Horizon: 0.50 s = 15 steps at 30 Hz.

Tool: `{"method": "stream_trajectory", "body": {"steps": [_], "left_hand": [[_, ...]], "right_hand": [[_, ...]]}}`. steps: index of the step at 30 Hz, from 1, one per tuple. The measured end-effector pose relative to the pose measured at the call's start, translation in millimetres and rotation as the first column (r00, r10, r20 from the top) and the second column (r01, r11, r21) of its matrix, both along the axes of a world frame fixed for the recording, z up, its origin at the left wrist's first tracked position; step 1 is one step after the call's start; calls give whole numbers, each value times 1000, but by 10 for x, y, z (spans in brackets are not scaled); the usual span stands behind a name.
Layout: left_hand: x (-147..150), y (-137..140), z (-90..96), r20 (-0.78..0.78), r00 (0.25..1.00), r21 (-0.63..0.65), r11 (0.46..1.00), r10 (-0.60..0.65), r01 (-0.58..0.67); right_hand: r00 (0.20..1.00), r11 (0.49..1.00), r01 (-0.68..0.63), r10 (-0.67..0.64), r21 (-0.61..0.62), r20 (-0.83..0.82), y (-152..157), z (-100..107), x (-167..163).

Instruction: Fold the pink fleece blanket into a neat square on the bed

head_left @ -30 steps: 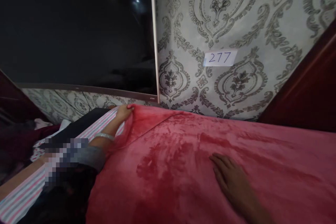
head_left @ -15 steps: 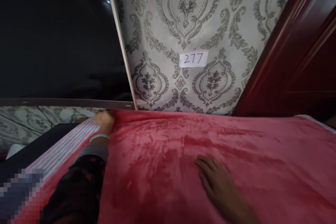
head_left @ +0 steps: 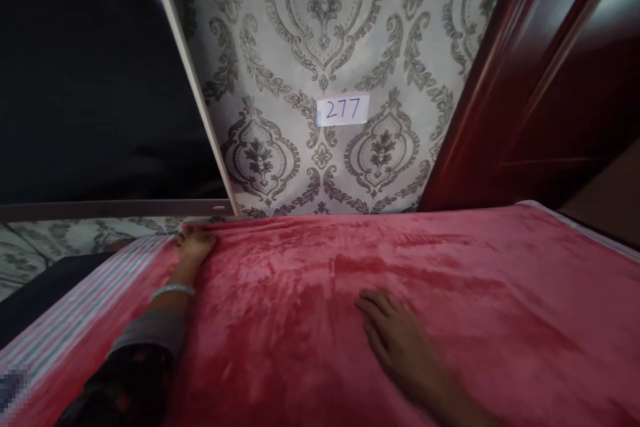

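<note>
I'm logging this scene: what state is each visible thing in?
Red plush blanket, spread out, lightly creased
Left hand, at the blanket's far side, grip unclear
Right hand, open, palm down on the blanket
Television, screen dark
Paper label, marked 277, on the wallpaper
Bracelet, around the left wrist

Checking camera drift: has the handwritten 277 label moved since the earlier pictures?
No. The 277 label keeps its place on the damask wallpaper, its left end above the same flower motif; the view shifted.

Hands could slide over the red plush blanket (head_left: 280, 307) between the left hand (head_left: 196, 245) and right hand (head_left: 395, 330), or further right; beyond its far edge, the damask-papered wall (head_left: 295, 80), flat-screen television (head_left: 100, 93) and dark-red wooden panel (head_left: 530, 107) bar the way.
</note>
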<state>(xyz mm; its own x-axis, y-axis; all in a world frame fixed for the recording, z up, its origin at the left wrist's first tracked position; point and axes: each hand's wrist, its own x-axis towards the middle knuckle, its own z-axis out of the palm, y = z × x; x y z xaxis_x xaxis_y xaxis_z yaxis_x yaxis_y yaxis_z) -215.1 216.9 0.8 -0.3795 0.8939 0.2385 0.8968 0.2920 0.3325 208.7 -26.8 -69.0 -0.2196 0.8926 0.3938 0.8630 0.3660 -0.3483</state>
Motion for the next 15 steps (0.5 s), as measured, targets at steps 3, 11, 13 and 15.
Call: {"method": "stream_trajectory", "body": {"steps": [3,11,13,15], "left_hand": [[369,-114,-43,-41,989,-118,984,-141,136],[1609,-856,-527,-228,598,-254,640,-768,725],[1723,-987,-577,-265,593,-235,647,-760,725],[1738,-1030,-558,-267,609,-221,663,-747,716]], "right_hand": [[1000,999,13,-14,-39,-16,-13,108,-41],[1000,999,26,-25,-46,15,62,231,-37],[999,1000,-2,3,-31,35,88,234,-9],[995,996,-90,91,-19,50,92,246,78]]}}
